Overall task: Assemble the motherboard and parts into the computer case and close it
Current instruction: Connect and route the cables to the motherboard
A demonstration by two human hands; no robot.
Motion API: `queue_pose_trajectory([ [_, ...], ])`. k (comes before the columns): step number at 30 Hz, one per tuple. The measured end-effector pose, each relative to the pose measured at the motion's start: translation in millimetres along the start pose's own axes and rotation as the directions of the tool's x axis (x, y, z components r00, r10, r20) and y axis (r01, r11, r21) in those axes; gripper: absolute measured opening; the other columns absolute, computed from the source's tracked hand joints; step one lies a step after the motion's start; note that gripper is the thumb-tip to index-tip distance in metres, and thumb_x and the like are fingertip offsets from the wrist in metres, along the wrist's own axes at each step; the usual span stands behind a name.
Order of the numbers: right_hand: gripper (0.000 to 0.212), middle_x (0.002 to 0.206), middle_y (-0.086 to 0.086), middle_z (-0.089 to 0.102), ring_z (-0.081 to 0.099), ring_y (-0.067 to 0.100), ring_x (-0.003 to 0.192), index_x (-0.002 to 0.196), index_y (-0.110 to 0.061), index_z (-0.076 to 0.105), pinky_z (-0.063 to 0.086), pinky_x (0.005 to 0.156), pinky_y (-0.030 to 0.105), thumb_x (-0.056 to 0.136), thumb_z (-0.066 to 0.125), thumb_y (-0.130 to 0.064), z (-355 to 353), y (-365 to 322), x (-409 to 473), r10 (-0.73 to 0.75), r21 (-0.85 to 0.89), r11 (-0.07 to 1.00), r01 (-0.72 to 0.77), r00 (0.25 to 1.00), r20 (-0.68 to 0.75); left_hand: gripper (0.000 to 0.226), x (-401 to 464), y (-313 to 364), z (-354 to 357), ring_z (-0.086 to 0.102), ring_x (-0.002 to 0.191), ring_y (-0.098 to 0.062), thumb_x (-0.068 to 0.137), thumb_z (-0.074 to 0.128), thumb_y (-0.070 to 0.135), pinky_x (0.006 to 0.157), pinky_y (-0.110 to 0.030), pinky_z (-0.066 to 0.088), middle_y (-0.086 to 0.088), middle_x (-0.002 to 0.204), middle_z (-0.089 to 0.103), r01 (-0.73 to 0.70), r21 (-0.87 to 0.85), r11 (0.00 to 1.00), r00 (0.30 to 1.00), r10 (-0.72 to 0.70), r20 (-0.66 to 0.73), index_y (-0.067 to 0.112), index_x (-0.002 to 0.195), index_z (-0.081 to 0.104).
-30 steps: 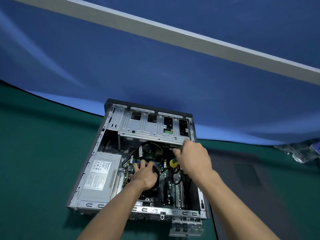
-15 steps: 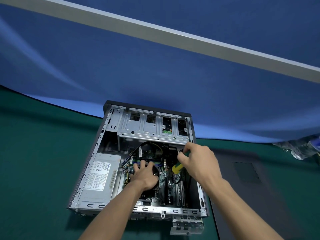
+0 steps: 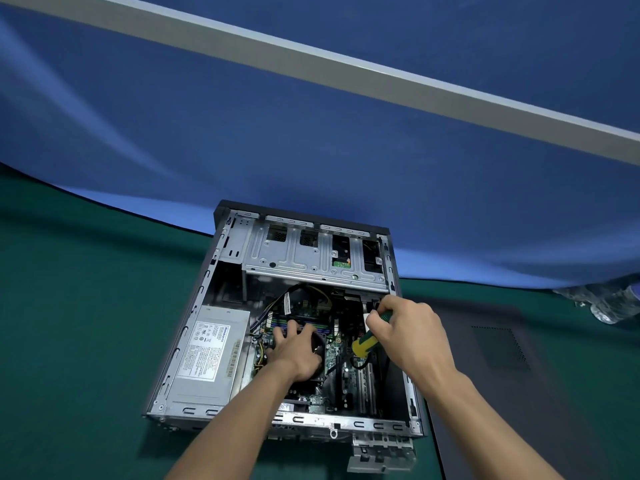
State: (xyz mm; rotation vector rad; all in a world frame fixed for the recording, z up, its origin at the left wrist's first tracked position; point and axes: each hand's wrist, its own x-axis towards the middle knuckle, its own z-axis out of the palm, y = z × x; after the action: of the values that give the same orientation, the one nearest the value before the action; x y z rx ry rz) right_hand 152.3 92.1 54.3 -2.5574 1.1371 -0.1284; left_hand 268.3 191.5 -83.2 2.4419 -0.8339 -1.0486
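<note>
Since prev frame my right hand (image 3: 412,336) drew the screwdriver (image 3: 367,341) back, gripping it beside drive cage (image 3: 311,261); left hand (image 3: 298,355) spread flat on mobo (image 3: 334,351), PSU (image 3: 207,355) just left.

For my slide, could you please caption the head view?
Left hand rests on the motherboard in the open computer case; right hand grips a screwdriver.

Left hand (image 3: 298,355): palm down, fingers spread and fairly straight, pressed flat; wrist level. Left forearm: bare, rising from the lower edge toward the upper right. Right hand (image 3: 410,332): back of hand up, fingers curled, thumb and forefinger pinched in a closed grip. Right forearm: bare, entering from the lower right corner, angled up-left.
</note>
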Motion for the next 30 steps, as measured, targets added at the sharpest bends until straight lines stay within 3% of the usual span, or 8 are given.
queue_pose_trajectory([
  [16, 0.017, 0.049, -0.006, 0.048, 0.048, 0.021, 0.055, 0.078, -0.021, 0.058, 0.033, 0.049, 0.027, 0.087, 0.052, -0.034, 0, -11, 0, -0.004, -0.032, 0.999, 0.005, 1.000, 0.019, 0.044, 2, -1, 2, 0.016, 0.130, -0.031, 0.091, 0.056, 0.026, 0.106, -0.054, 0.027, -0.004, 0.138, 0.024, -0.001, -0.007, 1.000, 1.000, 0.001, -0.003, 0.027, 0.131, 0.037],
  [18, 0.017, 0.058, -0.007, 0.051, 0.052, 0.020, 0.062, 0.085, -0.021, 0.057, 0.035, 0.053, 0.028, 0.088, 0.052, -0.037, -3, -15, 0, -0.030, -0.047, 0.998, 0.034, 0.996, 0.078, 0.045, 2, -1, 2, 0.016, 0.129, -0.030, 0.091, 0.056, 0.026, 0.105, -0.054, 0.027, -0.003, 0.137, 0.024, -0.001, -0.007, 1.000, 1.000, 0.001, -0.004, 0.027, 0.132, 0.037],
  [21, 0.024, 0.098, -0.004, 0.056, 0.056, 0.019, 0.081, 0.105, -0.024, 0.044, 0.043, 0.067, 0.031, 0.087, 0.054, -0.036, -15, -21, 4, -0.072, 0.007, 0.997, 0.073, 0.952, 0.297, 0.046, 2, -1, 2, 0.017, 0.129, -0.031, 0.090, 0.056, 0.026, 0.105, -0.054, 0.028, -0.003, 0.136, 0.024, 0.002, -0.005, 1.000, 1.000, -0.002, -0.006, 0.027, 0.131, 0.037],
  [23, 0.026, 0.112, 0.001, 0.053, 0.057, 0.021, 0.079, 0.109, -0.025, 0.035, 0.047, 0.070, 0.033, 0.091, 0.053, -0.031, -21, -28, 4, -0.093, 0.054, 0.995, 0.079, 0.917, 0.388, 0.046, 2, -1, 2, 0.016, 0.130, -0.031, 0.090, 0.056, 0.026, 0.105, -0.054, 0.028, -0.004, 0.136, 0.024, 0.001, -0.002, 1.000, 1.000, -0.001, -0.007, 0.027, 0.132, 0.037],
  [25, 0.020, 0.107, 0.008, 0.059, 0.059, 0.025, 0.078, 0.112, -0.019, 0.040, 0.047, 0.066, 0.035, 0.097, 0.047, -0.032, -20, -36, 0, -0.090, -0.064, 0.991, 0.120, 0.930, 0.356, 0.047, 2, -1, 2, 0.016, 0.130, -0.031, 0.091, 0.056, 0.027, 0.105, -0.055, 0.027, -0.004, 0.136, 0.024, 0.001, -0.001, 1.000, 1.000, -0.001, -0.006, 0.027, 0.133, 0.036],
  [27, 0.032, 0.108, 0.011, 0.062, 0.060, 0.030, 0.092, 0.113, -0.010, 0.049, 0.039, 0.065, 0.031, 0.101, 0.039, -0.038, -19, -41, -2, -0.042, -0.297, 0.947, 0.120, 0.966, 0.256, 0.047, 2, -1, 2, 0.016, 0.130, -0.031, 0.091, 0.057, 0.026, 0.105, -0.055, 0.026, -0.004, 0.136, 0.024, 0.002, -0.002, 1.000, 1.000, -0.002, -0.006, 0.027, 0.133, 0.036],
  [30, 0.035, 0.113, 0.011, 0.060, 0.060, 0.031, 0.099, 0.120, -0.010, 0.044, 0.043, 0.069, 0.032, 0.098, 0.045, -0.038, -22, -48, -2, 0.033, -0.299, 0.951, 0.077, 0.937, 0.347, 0.047, 1, 0, 1, 0.017, 0.130, -0.030, 0.091, 0.056, 0.025, 0.106, -0.054, 0.027, -0.004, 0.136, 0.025, -0.001, -0.001, 1.000, 1.000, 0.001, -0.008, 0.027, 0.133, 0.036],
])
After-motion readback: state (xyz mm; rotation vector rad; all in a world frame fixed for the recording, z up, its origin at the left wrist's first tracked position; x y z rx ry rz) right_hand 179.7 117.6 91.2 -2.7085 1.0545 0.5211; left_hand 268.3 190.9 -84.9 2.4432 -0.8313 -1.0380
